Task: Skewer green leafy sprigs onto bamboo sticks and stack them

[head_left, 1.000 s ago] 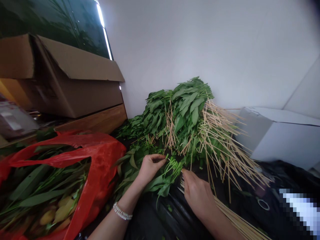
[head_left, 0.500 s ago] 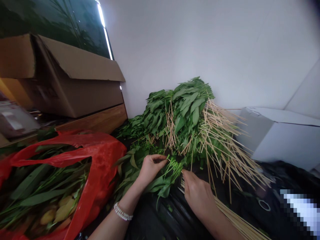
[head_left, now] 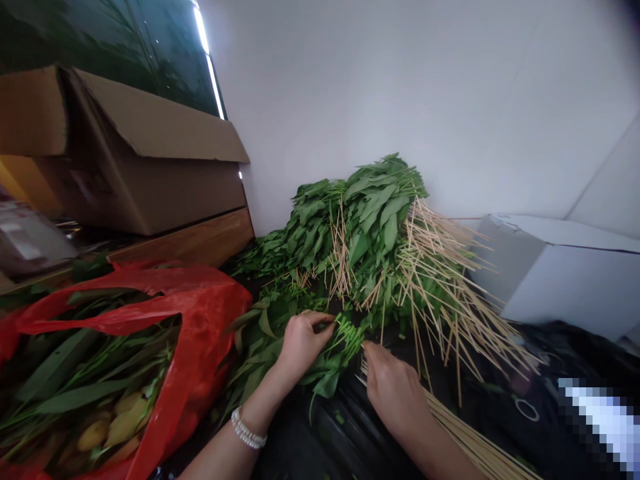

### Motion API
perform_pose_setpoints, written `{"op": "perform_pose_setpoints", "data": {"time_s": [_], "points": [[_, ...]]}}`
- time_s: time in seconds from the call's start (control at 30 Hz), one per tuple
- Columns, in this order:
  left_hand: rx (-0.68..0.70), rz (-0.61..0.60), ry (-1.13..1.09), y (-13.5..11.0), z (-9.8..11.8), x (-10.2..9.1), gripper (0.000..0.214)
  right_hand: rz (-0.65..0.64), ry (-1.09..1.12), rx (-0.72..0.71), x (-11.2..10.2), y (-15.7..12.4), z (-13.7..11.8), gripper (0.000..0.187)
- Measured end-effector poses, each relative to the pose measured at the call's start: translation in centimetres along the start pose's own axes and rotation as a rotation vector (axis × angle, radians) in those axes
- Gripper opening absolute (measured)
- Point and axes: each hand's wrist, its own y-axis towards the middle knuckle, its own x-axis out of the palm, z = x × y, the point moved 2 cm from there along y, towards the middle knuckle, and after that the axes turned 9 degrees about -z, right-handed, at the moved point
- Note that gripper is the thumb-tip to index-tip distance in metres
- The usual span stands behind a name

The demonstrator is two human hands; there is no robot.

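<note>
My left hand (head_left: 303, 341), with a beaded bracelet at the wrist, is closed in a pinch on leafy green stems (head_left: 350, 335). Their cut ends line up in a row between my two hands, and their leaves (head_left: 327, 381) hang down toward me. Fingertips of my right hand (head_left: 393, 381) are pressed together at the right end of that row; whatever they grip is hidden. Beneath the right hand lies a bundle of loose thin wooden skewers (head_left: 475, 437). More loose leaves (head_left: 263, 333) lie left of my left hand.
A large pile of leafy bunches (head_left: 373, 207) on wooden skewers (head_left: 450, 280) rests against the white wall. On the left are a red plastic bag (head_left: 207, 320) of greens and an open cardboard box (head_left: 165, 187). A white box (head_left: 565, 280) stands right, by black plastic (head_left: 580, 353).
My left hand has shifted very slightly along the stems, and the right hand has tilted a little. Both keep their pinch in nearly the same place.
</note>
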Motion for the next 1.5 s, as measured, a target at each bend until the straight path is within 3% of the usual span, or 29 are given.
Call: {"op": "perform_pose_setpoints", "data": {"time_s": [0.3,0.53,0.77,0.87,1.0,1.13,1.4,1.5], "points": [[0.023,0.017,0.011,0.0,0.1,-0.3,0.014,-0.019,0.041,0.016,-0.2,0.0,0.1,0.033],[0.111,0.022,0.173,-0.2,0.7,-0.2,0.011,-0.064,0.03,0.04,-0.3,0.0,0.0,0.035],[0.212,-0.041,0.208,-0.4,1.3,-0.1,0.016,-0.02,0.043,0.02,0.0,0.0,0.2,0.035],[0.194,-0.079,0.105,-0.3,1.6,-0.7,0.018,0.055,0.045,-0.002,0.1,0.1,0.4,0.033],[0.042,-0.089,-0.193,0.0,1.2,-1.2,0.023,0.185,0.052,-0.105,0.2,0.0,0.4,0.033],[-0.073,-0.123,-0.446,0.3,0.6,-0.9,0.027,0.234,0.058,-0.209,0.3,-0.2,0.3,0.032],[-0.206,0.146,-0.706,0.7,-0.6,-2.0,0.036,0.353,0.057,-0.192,-0.8,0.2,1.7,0.027],[-0.204,-0.015,-0.764,0.6,-0.4,-1.6,0.047,0.458,0.167,-0.135,-1.1,0.3,2.5,0.024]]}}
